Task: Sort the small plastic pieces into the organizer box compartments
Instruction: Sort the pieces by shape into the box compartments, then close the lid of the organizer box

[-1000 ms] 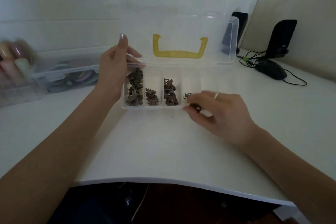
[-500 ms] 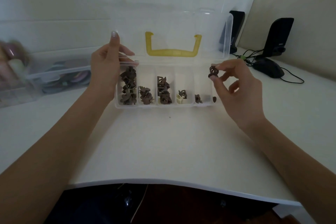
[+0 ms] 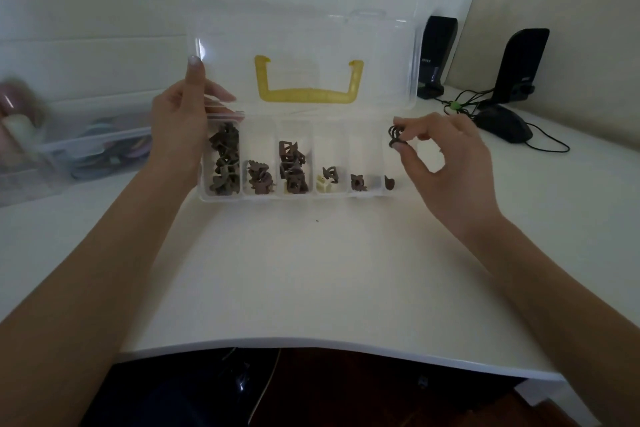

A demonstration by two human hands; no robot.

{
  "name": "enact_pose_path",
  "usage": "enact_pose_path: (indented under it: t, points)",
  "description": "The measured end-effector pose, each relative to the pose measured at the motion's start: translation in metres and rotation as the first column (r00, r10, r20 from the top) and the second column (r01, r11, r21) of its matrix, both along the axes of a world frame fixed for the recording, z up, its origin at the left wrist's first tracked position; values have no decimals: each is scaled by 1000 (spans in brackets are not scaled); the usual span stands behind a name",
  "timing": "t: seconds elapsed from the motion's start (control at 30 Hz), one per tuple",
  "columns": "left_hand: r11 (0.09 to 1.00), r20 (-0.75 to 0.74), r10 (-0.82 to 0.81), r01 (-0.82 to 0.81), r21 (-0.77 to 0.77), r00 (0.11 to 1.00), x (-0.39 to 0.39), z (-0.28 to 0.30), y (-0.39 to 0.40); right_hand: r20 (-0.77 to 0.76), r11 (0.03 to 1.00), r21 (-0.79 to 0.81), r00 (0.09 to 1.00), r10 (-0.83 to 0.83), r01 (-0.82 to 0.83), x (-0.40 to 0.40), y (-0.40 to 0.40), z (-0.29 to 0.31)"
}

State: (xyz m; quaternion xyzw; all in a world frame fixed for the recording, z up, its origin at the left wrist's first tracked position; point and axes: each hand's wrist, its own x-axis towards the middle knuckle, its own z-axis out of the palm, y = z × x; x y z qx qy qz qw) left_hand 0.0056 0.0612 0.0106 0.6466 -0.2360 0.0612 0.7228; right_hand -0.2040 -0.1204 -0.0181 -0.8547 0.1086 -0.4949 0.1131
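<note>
— Fingers point(image 3: 398, 146) of the right hand point(image 3: 446, 163) pinching one dark plastic piece point(image 3: 395, 136), and it's up in the air now, just off the right end of the organizer box point(image 3: 298, 196)!

— Big change from a second ago, when that hand was low at the box's front edge, picking it up off the counter point(image 3: 311, 274).

— Since half a second back, barely a drift. I'd say the choice of compartment is being weighed.

— Left hand point(image 3: 180, 135)?

— Hasn't budged: it holds the box's left end, forefinger up against the open lid point(image 3: 301, 45) (the one with the yellow handle point(image 3: 306, 94)).

— Five compartments hold brown pieces, fullest at the left; one more lies by the right wall.

— My guess: the drop comes next, likely at the sparse right end.
</note>
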Motion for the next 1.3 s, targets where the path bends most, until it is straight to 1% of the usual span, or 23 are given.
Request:
enact_pose_path:
  t: [0.1, 0.17, 0.23, 0.3, 0.33, 0.37, 0.4, 0.43, 0.47, 0.53, 0.6, 0.67, 0.77, 0.87, 0.93, 1.0, 1.03, 1.1, 1.17, 1.2, 1.23, 1.27, 1.3]
  points:
    - [1000, -11, 15, -15, 8, 1000, 0, 0, -2, -10, 991, -128, 999, -42, 41, 1, -6, -3]
    - [1000, -15, 14, -14, 14, 1000, 1, -1, -2, 30, 986, -152, 998, -63, 67, 1, -8, -3]
    - [1000, -27, 17, -17, 17, 999, 4, -2, -1, 69, 995, -45, 994, -81, 84, 1, -7, -1]
    - [1000, -48, 9, -8, 20, 999, 6, -2, -2, 53, 989, 117, 993, -101, 94, 1, -5, 2]
    - [1000, -64, 1, 1, 17, 998, 8, -3, -3, 31, 974, 218, 996, -78, 69, 1, -4, 3]
    - [1000, -84, -7, 9, 18, 996, 8, -3, -4, 10, 941, 337, 1000, -21, 16, 1, -2, 5]
    - [999, -98, -13, 16, 35, 995, 11, -4, -6, 2, 880, 472, 998, 64, -58, 1, 0, 6]
    - [998, -117, -22, 28, 51, 993, 11, -5, -8, 8, 795, 592, 988, 153, -128, 2, 3, 7]
    - [997, -139, -38, 47, 63, 990, 14, -7, -10, 15, 716, 677, 976, 217, -170, 3, 5, 8]
    - [994, -210, -76, 91, 65, 975, 20, -10, -11, 14, 631, 753, 964, 265, -184, 6, 5, 6]
    - [984, -269, -131, 159, 86, 954, 24, -14, -11, 44, 552, 816, 971, 236, -171, 10, 2, 5]
    - [965, -292, -197, 238, 113, 936, 22, -18, -15, 98, 425, 889, 978, 186, -170, 11, -2, 6]
    - [951, -277, -225, 272, 145, 934, 14, -19, -19, 183, 266, 938, 968, 169, -224, 9, -2, 7]
    - [922, -213, -323, 357, 148, 922, 12, -23, -18, 249, 172, 947, 959, 136, -271, 7, -2, 8]
    - [902, -257, -401, 427, 55, 879, 5, -23, -20, 318, 115, 938, 944, 93, -327, 6, -5, 11]
    - [896, -325, -438, 436, -82, 838, -1, -22, -21, 379, 64, 922, 924, 46, -381, 4, -6, 14]
    - [888, -356, -457, 441, -131, 815, -3, -20, -20, 402, 56, 913, 915, 24, -403, 4, -5, 14]
    - [859, -409, -509, 477, -186, 757, -2, -21, -15, 434, 29, 900, 901, -6, -434, 3, -7, 11]
    - [828, -441, -557, 511, -230, 704, -4, -21, -10, 444, -62, 894, 896, -2, -443, 0, -10, 12]
    - [816, -443, -570, 541, -205, 692, -4, -21, -9, 430, -109, 899, 902, 32, -424, -3, -12, 16]
    - [793, -431, -587, 594, -135, 685, -5, -21, -7, 396, -130, 915, 912, 107, -382, -7, -14, 20]
    - [749, -408, -618, 661, -44, 672, -6, -20, -6, 323, -90, 946, 920, 222, -311, -11, -17, 24]
    - [681, -380, -668, 732, 37, 640, -6, -18, -2, 204, 18, 974, 916, 345, -224, -15, -21, 26]
